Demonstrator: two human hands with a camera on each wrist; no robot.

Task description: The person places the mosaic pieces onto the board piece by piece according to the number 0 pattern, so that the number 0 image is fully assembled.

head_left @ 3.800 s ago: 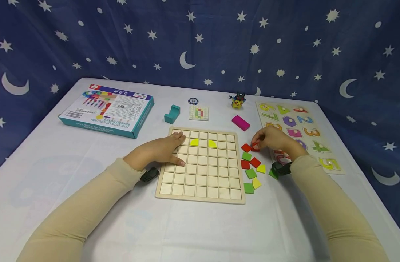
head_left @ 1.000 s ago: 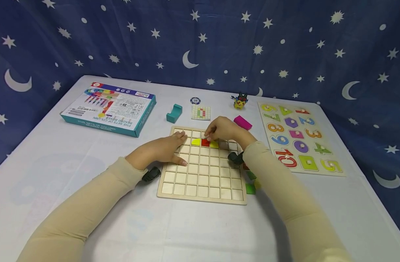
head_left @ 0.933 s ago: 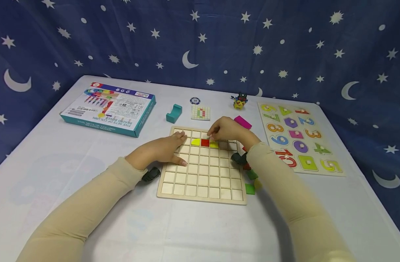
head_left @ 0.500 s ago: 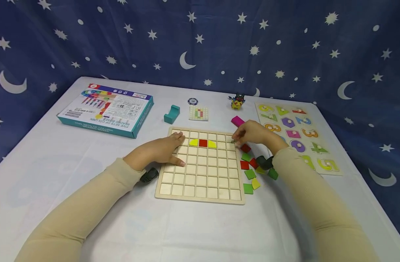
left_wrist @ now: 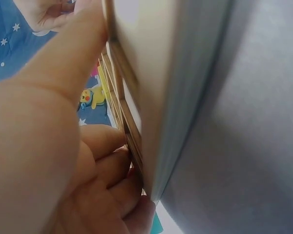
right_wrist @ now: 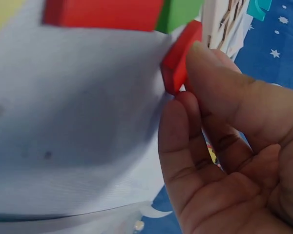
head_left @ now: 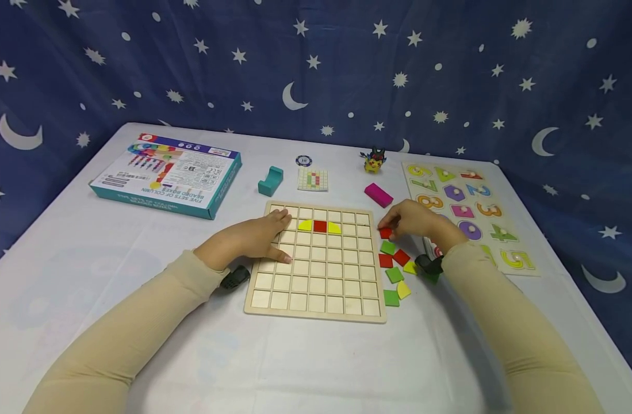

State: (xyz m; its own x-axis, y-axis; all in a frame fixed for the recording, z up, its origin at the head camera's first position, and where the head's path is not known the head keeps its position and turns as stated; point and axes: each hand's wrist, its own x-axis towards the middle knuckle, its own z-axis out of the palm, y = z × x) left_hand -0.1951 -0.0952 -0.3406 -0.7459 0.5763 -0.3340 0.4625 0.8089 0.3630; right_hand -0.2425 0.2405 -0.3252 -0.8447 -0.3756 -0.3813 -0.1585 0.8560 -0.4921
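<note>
Near the far left corner of the white-covered table (head_left: 316,368) lies a flat box (head_left: 165,172). The left hand (head_left: 259,236) rests, fingers straight and thumb apart, on the left edge of a wooden grid board (head_left: 318,269) at the table's middle. Towards the table's far edge stand a teal block (head_left: 271,181), a round chip (head_left: 303,161) and a pattern card (head_left: 313,179). In the board's second row from the far edge sit a yellow tile (head_left: 305,226), a red square (head_left: 320,226) and another yellow tile (head_left: 334,228). A toy figure (head_left: 374,161) stands near the table's far edge, with a pink block (head_left: 379,195) nearer. Just off the board's right edge, the right hand (head_left: 414,221) pinches a red tile (right_wrist: 178,63) beyond scattered loose tiles (head_left: 395,275). A number puzzle (head_left: 485,227) lies along the table's right edge.
</note>
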